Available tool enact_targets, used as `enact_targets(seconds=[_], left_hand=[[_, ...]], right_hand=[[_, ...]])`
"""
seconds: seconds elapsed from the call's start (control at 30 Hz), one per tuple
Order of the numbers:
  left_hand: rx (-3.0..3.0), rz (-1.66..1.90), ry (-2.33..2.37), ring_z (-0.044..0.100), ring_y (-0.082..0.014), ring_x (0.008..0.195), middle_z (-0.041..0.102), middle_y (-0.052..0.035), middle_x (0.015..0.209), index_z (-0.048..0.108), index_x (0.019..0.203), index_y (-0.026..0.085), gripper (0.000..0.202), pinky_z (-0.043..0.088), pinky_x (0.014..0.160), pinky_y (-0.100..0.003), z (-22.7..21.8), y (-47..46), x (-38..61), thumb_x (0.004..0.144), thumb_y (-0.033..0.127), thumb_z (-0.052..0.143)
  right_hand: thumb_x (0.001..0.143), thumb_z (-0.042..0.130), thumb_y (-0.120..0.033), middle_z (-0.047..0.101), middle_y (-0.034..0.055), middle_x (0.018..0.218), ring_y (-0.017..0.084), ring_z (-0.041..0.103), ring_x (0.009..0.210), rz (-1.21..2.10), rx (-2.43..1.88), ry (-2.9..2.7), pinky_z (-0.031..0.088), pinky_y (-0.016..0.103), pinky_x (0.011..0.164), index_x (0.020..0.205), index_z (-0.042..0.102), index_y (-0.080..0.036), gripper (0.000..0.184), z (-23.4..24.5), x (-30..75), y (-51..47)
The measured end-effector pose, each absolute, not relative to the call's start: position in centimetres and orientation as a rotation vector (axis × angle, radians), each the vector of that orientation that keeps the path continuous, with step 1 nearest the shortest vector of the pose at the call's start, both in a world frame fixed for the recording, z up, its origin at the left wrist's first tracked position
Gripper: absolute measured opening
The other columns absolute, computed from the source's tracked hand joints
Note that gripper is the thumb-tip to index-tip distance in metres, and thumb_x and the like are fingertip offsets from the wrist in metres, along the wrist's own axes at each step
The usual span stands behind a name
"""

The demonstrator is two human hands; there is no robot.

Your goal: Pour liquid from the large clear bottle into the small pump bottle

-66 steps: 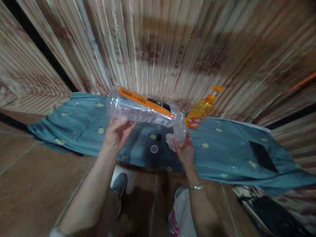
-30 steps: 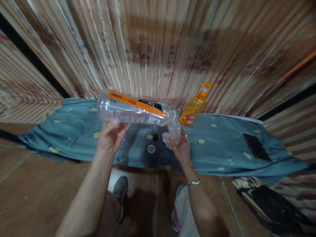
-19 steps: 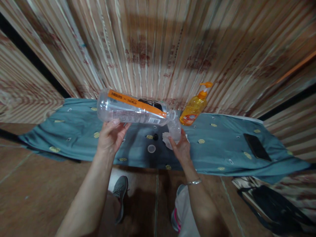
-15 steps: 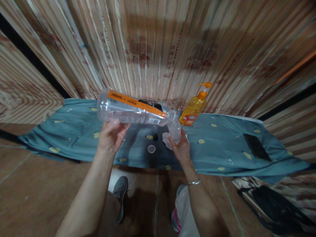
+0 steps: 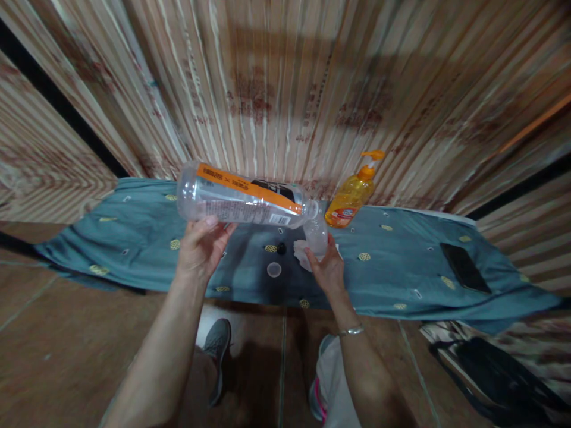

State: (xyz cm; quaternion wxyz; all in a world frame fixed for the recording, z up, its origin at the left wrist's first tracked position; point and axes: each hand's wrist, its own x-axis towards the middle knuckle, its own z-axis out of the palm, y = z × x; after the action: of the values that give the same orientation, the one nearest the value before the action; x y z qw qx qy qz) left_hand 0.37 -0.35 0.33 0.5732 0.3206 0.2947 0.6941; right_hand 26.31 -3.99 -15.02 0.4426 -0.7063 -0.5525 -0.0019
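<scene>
Clear bottle [image 5: 241,202] | left grip [image 5: 203,245] half-curled beneath | frosted container [image 5: 316,233] | right grip [image 5: 329,267] wrapped

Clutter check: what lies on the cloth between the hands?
Head view: a translucent disc, a small black cap and a crumpled white piece, partly behind the right hand.

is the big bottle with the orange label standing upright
No, the big bottle is tipped onto its side in the left hand, its neck by the small clear container in the right hand.
</scene>
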Motion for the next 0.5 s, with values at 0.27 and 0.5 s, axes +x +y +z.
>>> enact_targets(seconds=[0.27,0.5], left_hand=[[0.752,1.624,0.712,0.076,-0.0273,0.094,0.077,0.0002,0.078,0.071,0.086,0.027,0.046,0.065,0.092,-0.045,0.46,-0.44,0.44,0.046,0.022,0.092],[0.766,1.617,0.709,0.075,-0.0272,0.095,0.077,-0.0005,0.079,0.070,0.081,0.026,0.040,0.064,0.094,-0.045,0.23,-0.34,0.30,0.047,0.023,0.092]], right_hand=[[0.092,0.049,-0.073,0.068,0.0296,0.136,0.038,0.070,0.123,0.004,-1.742,-1.355,0.055,0.059,0.106,0.145,0.050,-0.006,0.086,-14.90,26.26,-3.93],[0.091,0.050,-0.071,0.068,0.0299,0.137,0.038,0.070,0.123,0.028,-1.761,-1.364,0.055,0.057,0.106,0.146,0.049,-0.004,0.086,-14.69,26.30,-4.06]])
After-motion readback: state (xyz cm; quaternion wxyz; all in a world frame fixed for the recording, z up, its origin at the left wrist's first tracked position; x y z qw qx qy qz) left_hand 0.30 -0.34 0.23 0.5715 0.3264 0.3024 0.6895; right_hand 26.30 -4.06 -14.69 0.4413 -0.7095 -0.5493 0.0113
